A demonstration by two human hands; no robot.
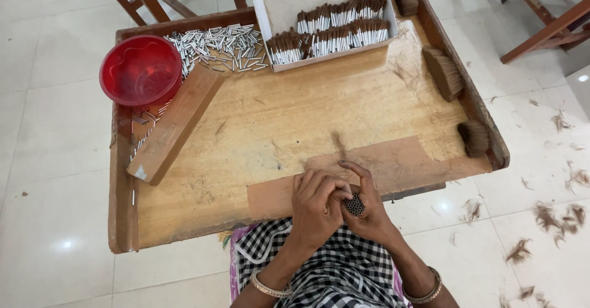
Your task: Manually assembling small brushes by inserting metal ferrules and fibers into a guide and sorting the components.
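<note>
Left hand [316,200] pinching at bundle top, right hand [367,206] clenched round tube bundle [354,205], lower centre | risk: loosened grip spills tubes onto tray [264,123] | stray hair tuft [338,143] above may snag

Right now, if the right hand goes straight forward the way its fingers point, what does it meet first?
Probably the small tuft of hair on the tray, just beyond the right hand. Further on stands the white box of brush heads. Depth is hard to judge from above.

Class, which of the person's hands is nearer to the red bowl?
Left. The left hand lies down-right of the red bowl; the right hand, gripping a bundle of small tubes, sits farther right.
</note>
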